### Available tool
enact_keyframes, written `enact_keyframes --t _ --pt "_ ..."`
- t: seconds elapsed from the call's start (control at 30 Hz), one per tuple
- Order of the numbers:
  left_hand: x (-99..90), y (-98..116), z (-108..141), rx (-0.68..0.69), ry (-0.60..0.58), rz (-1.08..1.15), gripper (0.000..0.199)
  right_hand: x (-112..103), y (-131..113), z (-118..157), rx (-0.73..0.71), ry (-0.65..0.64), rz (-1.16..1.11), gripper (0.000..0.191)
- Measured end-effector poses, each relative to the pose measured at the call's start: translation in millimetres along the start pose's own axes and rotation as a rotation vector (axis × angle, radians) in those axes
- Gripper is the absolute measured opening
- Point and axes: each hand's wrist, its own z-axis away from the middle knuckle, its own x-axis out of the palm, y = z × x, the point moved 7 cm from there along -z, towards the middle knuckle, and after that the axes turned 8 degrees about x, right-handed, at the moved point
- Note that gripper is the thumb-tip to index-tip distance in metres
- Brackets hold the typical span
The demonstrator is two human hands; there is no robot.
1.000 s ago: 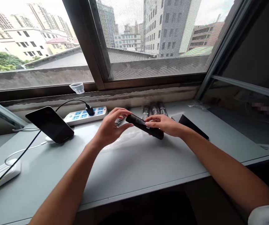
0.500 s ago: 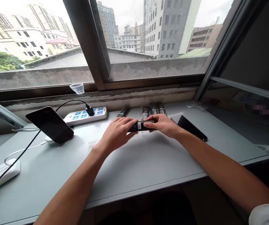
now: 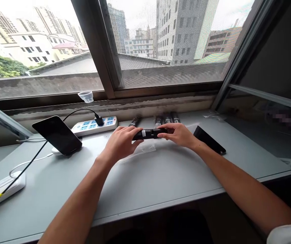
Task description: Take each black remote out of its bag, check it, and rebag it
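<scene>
Both my hands hold a slim black bar-shaped object (image 3: 149,134) level above the desk; a small white label shows on its front, and I cannot tell its exact kind. My left hand (image 3: 122,141) wraps round its left end with the thumb below. At its right end my right hand (image 3: 177,135) pinches it between thumb and fingers. Under the bar lies a clear plastic bag (image 3: 148,148). Behind my hands, several dark items in clear wrapping (image 3: 167,118) lie in a row, and another wrapped dark item (image 3: 135,121) lies left of them.
A black tablet-like screen (image 3: 57,135) leans on a stand at left. Behind it sit a white power strip (image 3: 92,125) with a black plug and a clear plastic cup (image 3: 86,96) by the window. A flat black object (image 3: 209,139) lies right. A cable crosses the left side.
My left hand has shifted a little left along with the bar. The gap between my hands has widened, so more of the bar's middle shows. The clear bag beneath is now visible.
</scene>
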Motion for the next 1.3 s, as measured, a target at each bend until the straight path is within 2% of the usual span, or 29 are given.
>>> enact_keyframes --t 0.1,0.17,0.27,0.5,0.8,0.9,1.07,1.17,1.3 --pt "-3.1 -15 5 -0.05 0.01 -0.024 0.039 -8 7 -5 0.01 0.007 -0.142 0.049" --pt "-3.4 -24 9 -0.072 -0.009 -0.024 0.04 -11 9 -7 -0.025 0.01 -0.226 0.042" --pt "-2.4 -33 13 -0.1 -0.049 0.007 0.041 -12 9 -7 -0.085 0.012 -0.232 0.031" --pt "0.8 -37 16 -0.168 -0.108 0.046 0.047 -8 4 -4 -0.162 0.009 -0.258 0.03" --pt "1.9 -35 16 -0.181 -0.134 0.045 0.046 -11 -6 0 -0.269 0.059 -0.098 0.036" --pt "0.5 -37 15 -0.192 -0.107 0.036 0.045 -11 -6 1 -0.24 0.062 -0.039 0.034" --pt "-2.8 -36 14 -0.168 -0.015 0.035 0.044 3 4 -3 -0.11 -0.134 -0.07 0.039" --pt "-1.5 -25 9 -0.074 0.023 0.055 0.043 5 7 -4 -0.021 -0.118 -0.146 0.047" --pt "0.6 -8 3 0.036 0.048 0.067 0.042 12 5 0 0.06 -0.094 -0.159 0.047"
